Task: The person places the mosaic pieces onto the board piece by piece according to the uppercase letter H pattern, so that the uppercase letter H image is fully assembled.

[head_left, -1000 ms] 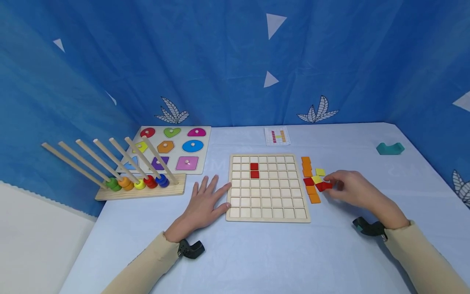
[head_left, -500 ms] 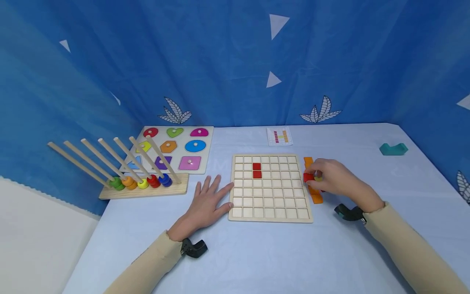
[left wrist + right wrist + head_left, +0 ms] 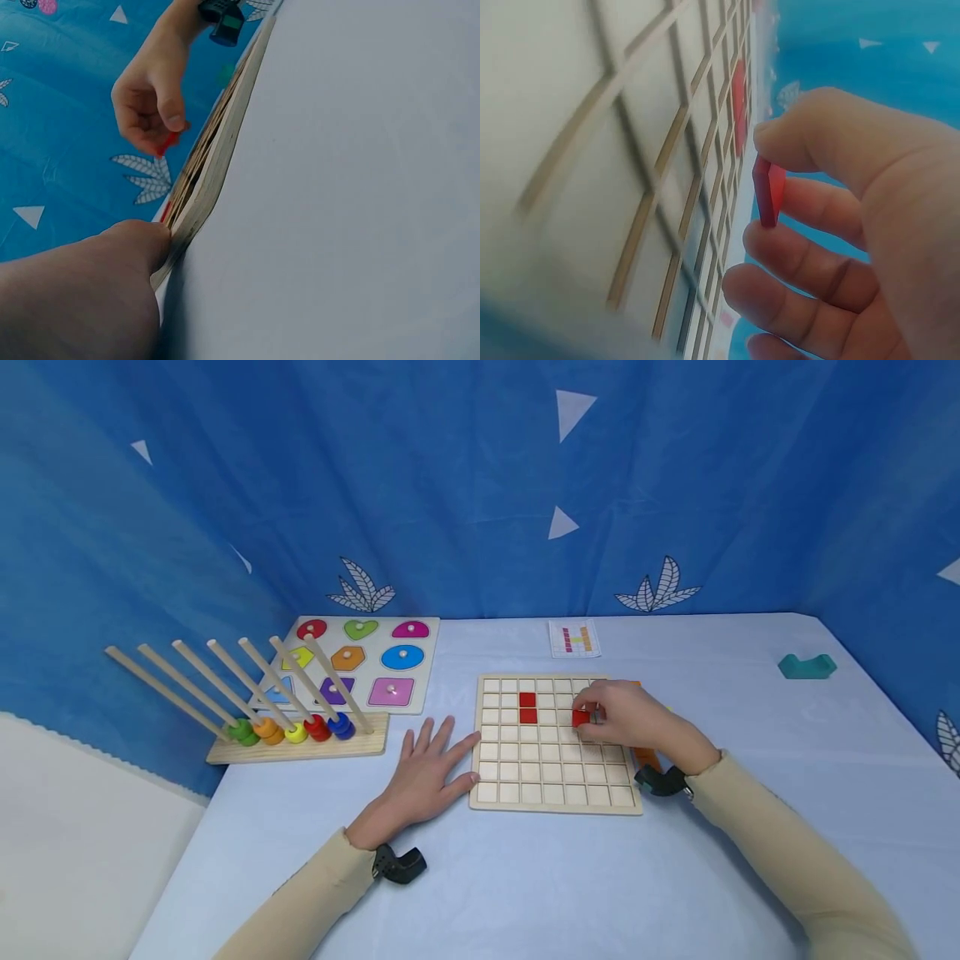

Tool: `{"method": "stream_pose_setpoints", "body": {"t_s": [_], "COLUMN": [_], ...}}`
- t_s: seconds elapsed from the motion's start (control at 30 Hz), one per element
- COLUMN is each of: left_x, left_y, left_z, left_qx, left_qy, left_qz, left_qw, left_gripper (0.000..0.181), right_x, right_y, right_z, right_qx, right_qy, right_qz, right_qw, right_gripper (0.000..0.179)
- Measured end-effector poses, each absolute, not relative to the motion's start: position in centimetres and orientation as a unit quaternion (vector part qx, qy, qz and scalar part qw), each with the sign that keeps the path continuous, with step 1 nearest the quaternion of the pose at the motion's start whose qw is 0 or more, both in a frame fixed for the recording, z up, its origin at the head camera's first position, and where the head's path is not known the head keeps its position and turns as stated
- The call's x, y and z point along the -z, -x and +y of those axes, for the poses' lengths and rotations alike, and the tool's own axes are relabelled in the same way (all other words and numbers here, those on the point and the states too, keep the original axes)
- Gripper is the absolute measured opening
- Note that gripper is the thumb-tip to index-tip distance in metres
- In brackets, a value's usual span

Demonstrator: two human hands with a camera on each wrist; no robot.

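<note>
A pale wooden grid board lies mid-table, with two red square tiles set one behind the other in its cells. Over the board's right part, my right hand pinches a red square tile between thumb and fingertips, held above the cells. My left hand lies spread on the table, fingers straight, with thumb and index fingertip at the board's left edge. In the left wrist view its thumb rests against the board's side. Orange tiles right of the board are partly hidden by the right arm.
A wooden peg rack with coloured rings stands at left, before a knobbed shape puzzle. Behind the board lies a small pattern card. A teal curved block sits far right. Blue curtains enclose the back.
My right hand picked a red tile from the loose pile beside the board and carried it left over the grid. The left hand stays in place; the head view shifts slightly.
</note>
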State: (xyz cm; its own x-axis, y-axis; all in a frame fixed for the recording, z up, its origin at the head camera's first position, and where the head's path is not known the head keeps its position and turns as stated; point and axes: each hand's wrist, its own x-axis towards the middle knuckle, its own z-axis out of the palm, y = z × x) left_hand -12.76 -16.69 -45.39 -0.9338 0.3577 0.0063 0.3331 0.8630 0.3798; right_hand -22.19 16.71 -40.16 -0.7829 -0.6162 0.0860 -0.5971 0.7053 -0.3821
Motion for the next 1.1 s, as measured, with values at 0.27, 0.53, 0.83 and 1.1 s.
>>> {"method": "stream_pose_setpoints", "body": {"t_s": [0.27, 0.53, 0.83, 1.1], "left_x": [45.5, 45.4, 45.6, 45.8], "left_y": [12.8, 12.8, 12.8, 13.0], "left_z": [-16.7, -16.8, -16.8, -16.8], "left_qx": [-0.190, -0.193, -0.190, -0.189], "left_qy": [-0.179, -0.180, -0.182, -0.184], "left_qz": [0.965, 0.964, 0.964, 0.964], "left_qw": [0.030, 0.032, 0.034, 0.030], "left_gripper": [0.063, 0.064, 0.063, 0.062], "right_x": [39.9, 40.1, 40.4, 40.7], "right_y": [22.7, 22.8, 22.8, 22.8], "right_z": [14.1, 11.9, 10.4, 9.9], "right_qx": [0.197, 0.208, 0.227, 0.213], "right_qy": [0.346, 0.360, 0.379, 0.386], "right_qz": [0.917, 0.909, 0.896, 0.896], "right_qw": [0.033, 0.047, 0.045, 0.048], "right_gripper": [0.023, 0.025, 0.023, 0.020]}}
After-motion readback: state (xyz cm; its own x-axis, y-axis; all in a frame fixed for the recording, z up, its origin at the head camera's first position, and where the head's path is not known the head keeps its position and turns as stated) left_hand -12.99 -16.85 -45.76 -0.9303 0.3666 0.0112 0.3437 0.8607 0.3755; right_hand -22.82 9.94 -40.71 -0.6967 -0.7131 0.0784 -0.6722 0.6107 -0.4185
